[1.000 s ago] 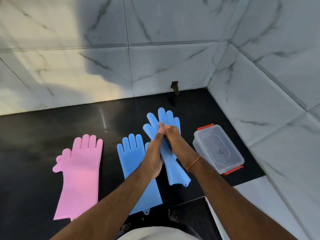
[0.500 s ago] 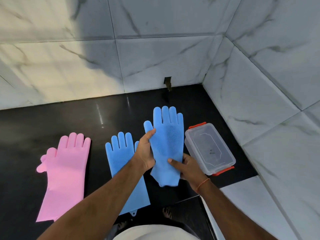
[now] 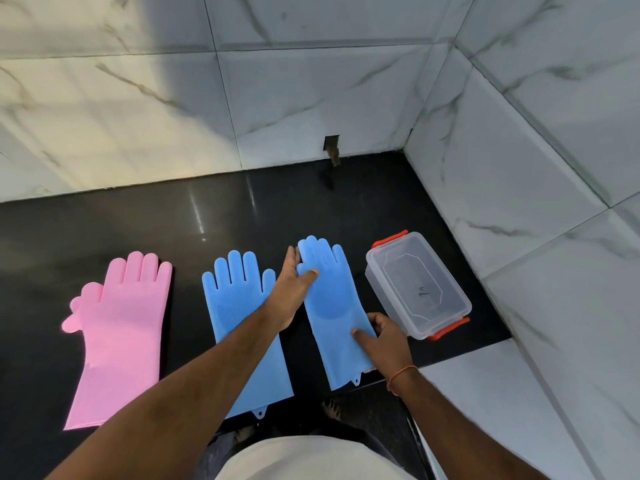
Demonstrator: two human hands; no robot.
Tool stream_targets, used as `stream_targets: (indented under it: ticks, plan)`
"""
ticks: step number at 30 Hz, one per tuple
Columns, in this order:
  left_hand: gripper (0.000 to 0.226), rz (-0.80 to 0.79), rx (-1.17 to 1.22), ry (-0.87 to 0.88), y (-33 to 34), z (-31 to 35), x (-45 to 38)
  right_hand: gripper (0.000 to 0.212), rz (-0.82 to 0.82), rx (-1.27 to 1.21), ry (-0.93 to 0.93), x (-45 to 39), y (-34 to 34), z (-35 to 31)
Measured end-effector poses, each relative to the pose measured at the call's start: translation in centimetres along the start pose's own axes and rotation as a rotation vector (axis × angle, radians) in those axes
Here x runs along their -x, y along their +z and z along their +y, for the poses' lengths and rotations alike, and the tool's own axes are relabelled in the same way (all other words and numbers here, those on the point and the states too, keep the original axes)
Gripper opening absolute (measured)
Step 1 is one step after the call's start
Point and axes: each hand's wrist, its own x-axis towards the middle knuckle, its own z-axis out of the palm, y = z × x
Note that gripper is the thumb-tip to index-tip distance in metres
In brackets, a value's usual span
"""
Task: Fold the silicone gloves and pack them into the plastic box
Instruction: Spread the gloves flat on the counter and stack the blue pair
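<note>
Three silicone gloves lie on the black countertop (image 3: pixel 52 237). A pink glove (image 3: pixel 117 334) is at the left, a blue glove (image 3: pixel 239 317) in the middle, and a second blue glove (image 3: pixel 337 313) to its right. My left hand (image 3: pixel 292 292) grips the right blue glove at its thumb side, thumb on top. My right hand (image 3: pixel 384 337) pinches the same glove's right edge near the cuff. The clear plastic box (image 3: pixel 415 285) with red clips stands lidded just right of that glove.
White marble-tile walls close the counter at the back and right, meeting in a corner. A small dark notch (image 3: pixel 331 147) sits in the back wall. A white ledge (image 3: pixel 502 393) borders the counter at the front right.
The right blue glove, held up and turned between both hands earlier, now lies flat on the counter. My left hand has moved to its thumb side, my right hand to its lower edge.
</note>
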Motion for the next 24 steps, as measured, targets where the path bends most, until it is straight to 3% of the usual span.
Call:
stream_targets:
  ticks: [2, 4, 7, 9, 24]
  plan:
    - [0.094, 0.096, -0.426, 0.135, 0.7, -0.5, 0.1, 0.017, 0.001, -0.002, 0.019, 0.2, 0.4, 0.7]
    - [0.092, 0.114, -0.842, 0.329, 1.1, -1.6, 0.5, 0.017, 0.007, -0.003, 0.023, 0.4, 0.8, 1.2]
    - [0.081, -0.093, -1.319, 0.504, 1.7, -4.4, 1.4, 0.017, 0.036, 0.026, 0.005, 0.3, 1.2, 1.3]
    - [0.078, -0.168, -1.495, 0.485, 2.3, -6.3, 1.7, 0.017, 0.044, 0.046, -0.008, 0.3, 1.4, 1.2]
    - [0.075, -0.142, -1.632, 0.519, 2.2, -8.4, 0.3, 0.027, 0.061, 0.208, -0.046, 0.7, 1.9, 0.0]
